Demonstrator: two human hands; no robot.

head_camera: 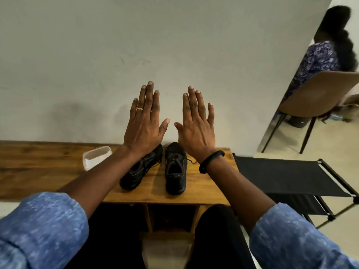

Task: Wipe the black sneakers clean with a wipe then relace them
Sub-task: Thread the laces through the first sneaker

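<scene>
Sneakers first: the right sneaker (pixel 175 175) stands upright toward the right end of the table (pixel 38 164), toe to the far edge, heel to the near edge, and a loose lace (pixel 191 161) trails off its right side. The left sneaker (pixel 136 173) lies just beside it, angled away at the heel, with my left wrist hiding its toe.

I hold my left hand (pixel 143 129) and right hand (pixel 196 131) up above them, backs toward me, fingers straight and spread, gripping nothing. There is a ring (pixel 140 108) on the left hand and a black band (pixel 211 161) on the right wrist.

A clear tub (pixel 93 158) sits left of the sneakers, near the far edge. Past the table's right end is a black fabric stool (pixel 291 175). Farther off, a person (pixel 320 59) sits in a brown chair (pixel 320 94).
</scene>
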